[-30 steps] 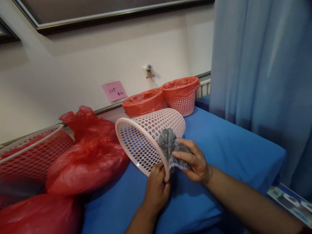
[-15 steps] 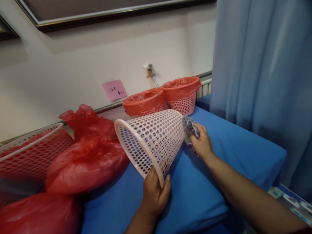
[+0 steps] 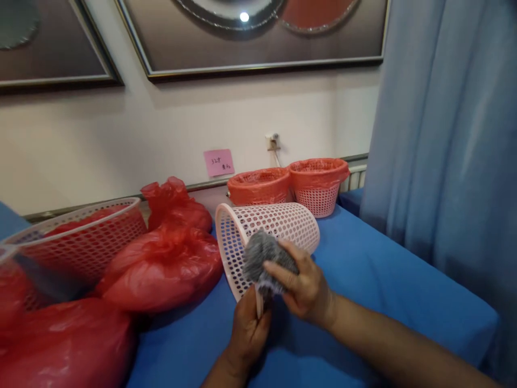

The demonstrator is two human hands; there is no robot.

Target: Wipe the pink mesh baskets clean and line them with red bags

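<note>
Partly, cloth (image 3: 258, 260) hides basket (image 3: 283, 226) rim.

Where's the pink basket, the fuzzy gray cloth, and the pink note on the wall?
pink basket (image 3: 283, 223): head view, on its holed side wall.
gray cloth (image 3: 256, 256): head view, middle of the fuzzy bunch.
pink note (image 3: 218, 162): head view, center of the paper.

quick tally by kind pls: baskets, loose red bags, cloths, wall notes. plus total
Baskets: 4 (held basket, left lined basket, right lined basket, big basket)
Loose red bags: 3 (rear bag, middle bag, near bag)
Grey cloth: 1
Pink note: 1
Total: 9
Left edge too cropped to count.
</note>
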